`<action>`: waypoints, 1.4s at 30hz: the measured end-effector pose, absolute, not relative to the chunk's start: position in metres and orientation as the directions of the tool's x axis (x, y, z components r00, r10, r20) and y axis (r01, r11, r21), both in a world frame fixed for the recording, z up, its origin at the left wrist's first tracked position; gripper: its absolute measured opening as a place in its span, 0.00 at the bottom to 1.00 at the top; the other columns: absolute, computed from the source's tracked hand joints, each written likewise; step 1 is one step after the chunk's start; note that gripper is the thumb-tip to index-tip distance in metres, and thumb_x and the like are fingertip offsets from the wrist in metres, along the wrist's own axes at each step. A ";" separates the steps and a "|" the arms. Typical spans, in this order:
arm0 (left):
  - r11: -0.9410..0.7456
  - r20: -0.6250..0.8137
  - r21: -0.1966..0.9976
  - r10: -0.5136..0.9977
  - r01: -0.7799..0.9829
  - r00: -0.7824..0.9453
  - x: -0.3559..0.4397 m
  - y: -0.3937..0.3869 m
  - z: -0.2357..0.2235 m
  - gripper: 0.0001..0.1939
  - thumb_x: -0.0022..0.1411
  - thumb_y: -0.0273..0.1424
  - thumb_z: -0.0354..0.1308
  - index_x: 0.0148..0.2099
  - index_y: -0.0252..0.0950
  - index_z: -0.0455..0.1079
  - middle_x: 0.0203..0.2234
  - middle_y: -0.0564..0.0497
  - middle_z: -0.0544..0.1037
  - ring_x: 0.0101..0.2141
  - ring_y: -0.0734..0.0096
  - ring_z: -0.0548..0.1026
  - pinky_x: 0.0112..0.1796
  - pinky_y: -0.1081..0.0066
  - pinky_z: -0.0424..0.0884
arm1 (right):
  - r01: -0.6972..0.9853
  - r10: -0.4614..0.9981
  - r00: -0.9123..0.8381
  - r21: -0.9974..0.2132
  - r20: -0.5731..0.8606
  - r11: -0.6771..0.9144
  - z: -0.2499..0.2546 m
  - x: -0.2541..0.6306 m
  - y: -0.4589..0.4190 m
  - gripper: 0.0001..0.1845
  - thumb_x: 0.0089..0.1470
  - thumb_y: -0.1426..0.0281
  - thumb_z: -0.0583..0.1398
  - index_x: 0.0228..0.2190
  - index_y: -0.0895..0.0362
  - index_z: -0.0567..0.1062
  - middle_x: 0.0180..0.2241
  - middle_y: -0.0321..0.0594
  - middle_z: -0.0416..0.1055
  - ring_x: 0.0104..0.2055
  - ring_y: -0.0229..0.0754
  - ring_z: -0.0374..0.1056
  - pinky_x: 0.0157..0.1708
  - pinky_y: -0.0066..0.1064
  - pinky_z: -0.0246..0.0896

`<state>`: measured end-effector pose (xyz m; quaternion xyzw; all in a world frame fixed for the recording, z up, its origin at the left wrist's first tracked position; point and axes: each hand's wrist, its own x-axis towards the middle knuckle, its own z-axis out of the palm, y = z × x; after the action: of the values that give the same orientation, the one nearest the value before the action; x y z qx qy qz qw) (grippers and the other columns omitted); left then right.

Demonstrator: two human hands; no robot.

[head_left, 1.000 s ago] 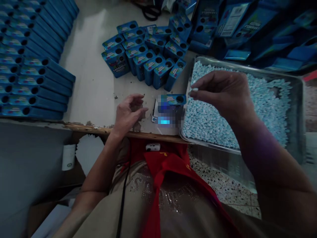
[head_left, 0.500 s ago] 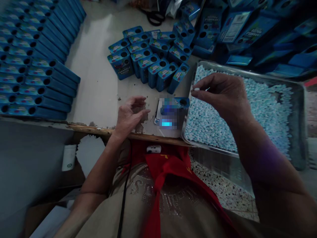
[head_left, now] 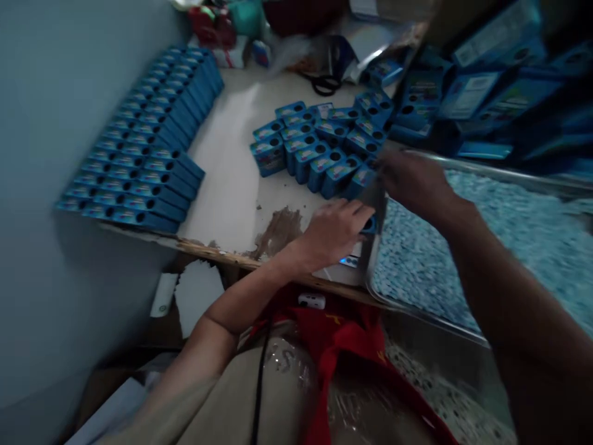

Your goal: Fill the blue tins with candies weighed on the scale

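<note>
The left hand [head_left: 332, 232] lies over a blue box [head_left: 369, 225] near the front edge of the table [head_left: 222, 191], beside the left rim of the tray [head_left: 417, 311]; the right hand [head_left: 412, 182], apart and blurred, is at the tray's back-left corner, near clustered boxes [head_left: 324, 163]. Neither hand's grip can be told.

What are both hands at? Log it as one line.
left hand: at blue box, grip unclear | right hand: by tray corner, blurred, grip unclear | pale-blue pieces: in tray | clustered boxes: beyond left hand
</note>
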<state>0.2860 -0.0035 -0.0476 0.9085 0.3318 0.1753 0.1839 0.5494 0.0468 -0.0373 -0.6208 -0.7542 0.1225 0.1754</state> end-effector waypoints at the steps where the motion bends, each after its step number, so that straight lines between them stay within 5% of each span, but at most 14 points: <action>1: -0.697 0.218 0.447 0.693 0.560 0.688 0.272 0.001 -0.044 0.25 0.73 0.27 0.85 0.64 0.46 0.81 0.58 0.45 0.87 0.60 0.43 0.86 0.61 0.55 0.87 | 0.923 0.979 -0.176 -0.328 0.099 0.199 -0.044 0.549 0.052 0.21 0.66 0.73 0.65 0.58 0.52 0.86 0.59 0.61 0.87 0.56 0.69 0.82 0.51 0.50 0.71; 8: -0.480 0.565 0.267 0.780 0.836 0.268 0.076 0.135 0.023 0.33 0.69 0.24 0.88 0.68 0.39 0.79 0.65 0.47 0.84 0.66 0.45 0.81 0.70 0.50 0.78 | 0.952 0.960 -0.270 -0.131 0.069 0.277 -0.067 0.564 0.053 0.15 0.72 0.65 0.65 0.52 0.48 0.92 0.54 0.56 0.90 0.53 0.67 0.87 0.36 0.43 0.68; 13: -0.237 0.332 0.235 0.931 0.943 0.151 -0.006 0.263 0.037 0.31 0.66 0.24 0.87 0.67 0.37 0.81 0.60 0.54 0.87 0.56 0.66 0.81 0.63 0.65 0.78 | 0.970 0.971 -0.217 -0.086 0.097 0.226 -0.063 0.551 0.035 0.16 0.69 0.64 0.66 0.48 0.47 0.95 0.48 0.47 0.93 0.47 0.63 0.89 0.34 0.39 0.64; 16: -0.271 0.116 0.240 0.962 0.932 0.249 -0.036 0.286 0.010 0.23 0.70 0.39 0.84 0.61 0.38 0.84 0.54 0.59 0.90 0.47 0.73 0.78 0.57 0.73 0.79 | 0.972 0.961 -0.160 -0.131 0.225 0.193 -0.054 0.546 0.012 0.15 0.67 0.61 0.66 0.45 0.50 0.95 0.43 0.49 0.92 0.42 0.63 0.88 0.33 0.40 0.62; 20: -0.401 0.074 0.296 0.914 0.867 0.398 -0.078 0.282 -0.032 0.43 0.69 0.73 0.72 0.59 0.37 0.85 0.53 0.53 0.89 0.48 0.64 0.76 0.61 0.65 0.80 | 0.948 0.958 -0.103 -0.265 0.267 0.176 -0.033 0.539 -0.024 0.14 0.69 0.61 0.68 0.45 0.52 0.94 0.39 0.48 0.91 0.38 0.56 0.86 0.36 0.39 0.67; 23: -0.458 0.144 0.267 0.889 0.848 0.435 -0.096 0.286 -0.058 0.55 0.68 0.86 0.53 0.54 0.38 0.84 0.51 0.45 0.87 0.51 0.53 0.77 0.66 0.53 0.79 | 0.943 0.976 -0.084 -0.301 0.203 0.144 -0.023 0.526 -0.046 0.12 0.72 0.64 0.69 0.47 0.54 0.93 0.41 0.49 0.91 0.40 0.53 0.87 0.41 0.37 0.71; 26: -0.417 0.205 0.201 0.903 0.886 0.379 -0.090 0.285 -0.072 0.67 0.54 0.96 0.38 0.46 0.38 0.81 0.47 0.38 0.85 0.55 0.42 0.78 0.67 0.40 0.74 | 0.946 0.987 -0.099 -0.295 0.124 0.132 -0.026 0.508 -0.061 0.11 0.75 0.67 0.67 0.49 0.54 0.93 0.48 0.51 0.92 0.49 0.54 0.89 0.45 0.37 0.72; 29: -0.391 0.244 0.205 0.908 0.897 0.340 -0.074 0.273 -0.070 0.71 0.54 0.97 0.31 0.47 0.34 0.78 0.44 0.38 0.83 0.65 0.35 0.78 0.60 0.45 0.67 | 0.936 0.991 -0.105 -0.327 0.086 0.128 -0.035 0.492 -0.070 0.11 0.77 0.67 0.67 0.50 0.55 0.92 0.50 0.51 0.92 0.51 0.55 0.89 0.46 0.36 0.72; 32: -0.414 0.216 0.226 0.904 0.882 0.369 -0.059 0.255 -0.053 0.70 0.58 0.95 0.36 0.51 0.31 0.77 0.39 0.39 0.81 0.75 0.25 0.71 0.53 0.49 0.51 | 0.911 0.990 -0.104 -0.390 0.098 0.134 -0.037 0.484 -0.075 0.11 0.77 0.67 0.68 0.51 0.54 0.92 0.50 0.48 0.92 0.51 0.54 0.88 0.46 0.37 0.72; 37: -0.484 0.382 0.130 0.830 0.865 0.407 -0.024 0.201 -0.017 0.69 0.61 0.94 0.34 0.65 0.43 0.81 0.52 0.31 0.84 0.74 0.10 0.69 0.56 0.33 0.59 | 0.885 0.992 0.034 -0.466 0.125 0.028 -0.023 0.511 -0.092 0.11 0.77 0.62 0.70 0.55 0.49 0.91 0.39 0.39 0.89 0.36 0.47 0.82 0.42 0.36 0.70; 40: -0.607 0.428 0.098 0.741 0.788 0.518 0.009 0.158 -0.017 0.59 0.79 0.84 0.35 0.67 0.33 0.74 0.51 0.29 0.80 0.75 0.03 0.65 0.54 0.38 0.54 | 0.935 0.996 0.083 -0.349 0.036 -0.065 -0.023 0.546 -0.103 0.14 0.76 0.62 0.72 0.58 0.52 0.89 0.46 0.49 0.90 0.46 0.54 0.83 0.48 0.40 0.71; 42: -0.637 0.385 0.173 0.746 0.751 0.544 0.034 0.135 -0.033 0.50 0.86 0.77 0.41 0.62 0.33 0.75 0.52 0.29 0.81 0.75 0.08 0.67 0.52 0.41 0.58 | 0.967 0.994 0.041 -0.246 -0.103 -0.065 -0.032 0.566 -0.104 0.28 0.71 0.63 0.77 0.67 0.56 0.84 0.60 0.60 0.87 0.60 0.64 0.79 0.55 0.45 0.72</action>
<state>0.0340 0.1348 -0.0332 0.8785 0.4260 0.2161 -0.0062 0.5664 -0.1041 -0.0316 -0.7193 -0.6815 0.1232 0.0541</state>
